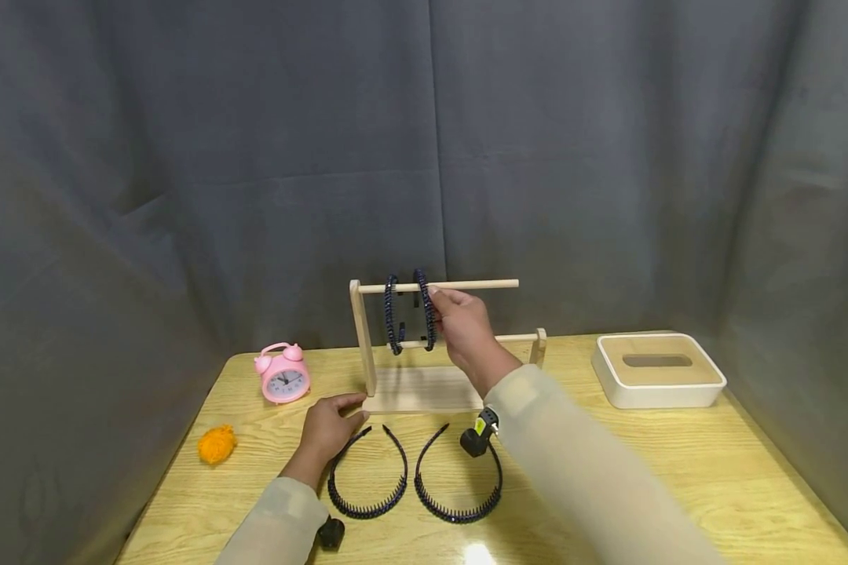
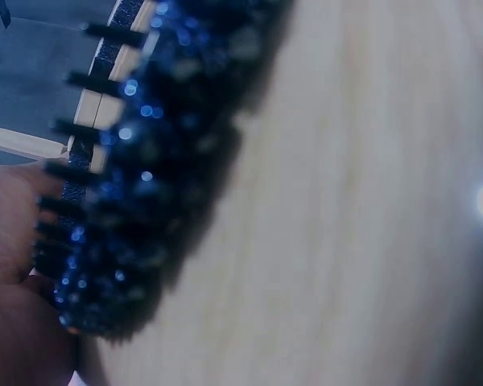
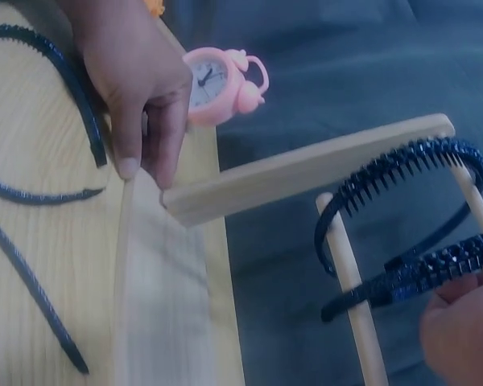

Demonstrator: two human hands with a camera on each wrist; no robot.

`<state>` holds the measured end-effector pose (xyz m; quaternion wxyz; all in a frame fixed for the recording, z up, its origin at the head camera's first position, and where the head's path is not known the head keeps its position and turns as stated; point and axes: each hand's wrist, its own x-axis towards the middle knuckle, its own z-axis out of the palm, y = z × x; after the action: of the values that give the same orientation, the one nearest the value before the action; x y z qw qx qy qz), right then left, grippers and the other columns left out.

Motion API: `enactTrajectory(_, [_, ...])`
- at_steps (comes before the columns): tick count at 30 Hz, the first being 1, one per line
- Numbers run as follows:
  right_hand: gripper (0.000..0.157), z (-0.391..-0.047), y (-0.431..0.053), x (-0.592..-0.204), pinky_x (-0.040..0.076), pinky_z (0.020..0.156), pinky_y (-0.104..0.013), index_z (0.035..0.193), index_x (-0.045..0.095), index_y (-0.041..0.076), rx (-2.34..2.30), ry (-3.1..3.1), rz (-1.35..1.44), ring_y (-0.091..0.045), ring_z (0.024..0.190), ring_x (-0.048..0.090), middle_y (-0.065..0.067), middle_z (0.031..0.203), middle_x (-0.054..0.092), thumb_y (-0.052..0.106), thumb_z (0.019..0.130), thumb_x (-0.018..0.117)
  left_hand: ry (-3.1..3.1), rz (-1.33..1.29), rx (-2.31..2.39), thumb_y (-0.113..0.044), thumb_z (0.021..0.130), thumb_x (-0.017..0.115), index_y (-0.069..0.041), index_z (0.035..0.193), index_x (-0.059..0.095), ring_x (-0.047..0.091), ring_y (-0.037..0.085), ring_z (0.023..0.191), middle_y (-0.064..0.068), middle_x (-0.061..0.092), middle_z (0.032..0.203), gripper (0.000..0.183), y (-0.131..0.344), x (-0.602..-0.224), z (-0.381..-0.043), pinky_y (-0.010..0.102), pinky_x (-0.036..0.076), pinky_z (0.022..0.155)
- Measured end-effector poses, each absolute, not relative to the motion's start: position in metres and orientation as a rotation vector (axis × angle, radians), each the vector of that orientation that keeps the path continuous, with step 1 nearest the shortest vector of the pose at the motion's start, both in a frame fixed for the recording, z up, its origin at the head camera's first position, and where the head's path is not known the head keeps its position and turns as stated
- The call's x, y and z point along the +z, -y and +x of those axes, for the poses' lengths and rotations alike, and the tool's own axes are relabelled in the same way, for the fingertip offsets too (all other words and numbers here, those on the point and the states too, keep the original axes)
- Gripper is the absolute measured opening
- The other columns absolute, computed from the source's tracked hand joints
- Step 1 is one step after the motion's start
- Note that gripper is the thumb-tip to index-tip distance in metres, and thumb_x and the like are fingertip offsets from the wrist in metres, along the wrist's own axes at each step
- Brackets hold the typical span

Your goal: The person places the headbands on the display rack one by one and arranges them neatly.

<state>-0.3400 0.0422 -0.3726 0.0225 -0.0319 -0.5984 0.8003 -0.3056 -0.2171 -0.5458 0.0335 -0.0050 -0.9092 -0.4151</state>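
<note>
"What's the largest thing there?"

"The yellow wood-grain table (image 1: 742, 494), then the pale wooden stand with 2 round rods (image 1: 420, 388). It looks fairly light, so I'd brace it low. The left hand (image 1: 328, 428) does that, thumb and fingers gripping the base's end."

"And the headbands?"

"4 of them, dark-blue, toothed, open-ended hoops. The left table headband (image 1: 367, 513) and right table headband (image 1: 459, 517) lie flat in front of the stand. The inner hanging headband (image 1: 390, 314) is on the upper rod (image 1: 477, 284), near the post. The right hand (image 1: 466, 326) pinches the outer headband (image 1: 427, 314) at that same rod; whether it's fully hooked, I can't tell."

"How would it handle?"

"Light and springy, I'd guess, like hard plastic. It should keep its curve, but might snap if its ends were forced apart. The bumpy outside ought to give good grip; the slimmer tips could slip. I'd pinch the outer face."

"And the smallest parts?"

"The thin black teeth (image 2: 101, 83) along the inside. They could prick or catch on a rod, so keep fingertips off."
</note>
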Motion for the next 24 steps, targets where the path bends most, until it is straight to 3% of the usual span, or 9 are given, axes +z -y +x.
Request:
enactTrajectory(7, [0.027,-0.342,-0.027,-0.376,0.047,0.07,-0.027,0.122,0.076,-0.004,2.511,1.755,-0.14,-0.009,0.072,0.055,0.005,0.078,0.062,0.019,0.111,0.067,2.803,-0.002,-1.286,-0.022,0.099,0.082,-0.02,0.134,0.081,0.068,0.039,0.135,0.01,0.078,0.135,0.035,0.219,-0.549,-0.306,0.059,0.057,0.112])
enactTrajectory(13, [0.031,-0.342,-0.024,-0.38,0.05,0.069,-0.026,0.127,0.075,-0.005,2.539,1.739,-0.149,-0.009,0.073,0.056,0.004,0.08,0.062,0.02,0.111,0.066,2.798,-0.017,-1.26,-0.021,0.099,0.082,-0.02,0.132,0.082,0.068,0.04,0.135,0.01,0.079,0.134,0.034,0.219,-0.548,-0.305,0.059,0.056,0.113])
enactTrajectory(24, [0.03,-0.341,-0.024,-0.387,0.055,0.073,-0.029,0.121,0.079,-0.003,2.384,1.862,-0.1,-0.01,0.076,0.059,0.003,0.084,0.064,0.023,0.11,0.069,2.805,-0.02,-1.254,-0.021,0.1,0.081,-0.02,0.132,0.082,0.067,0.039,0.137,0.008,0.079,0.133,0.032,0.218,-0.544,-0.303,0.058,0.055,0.115])
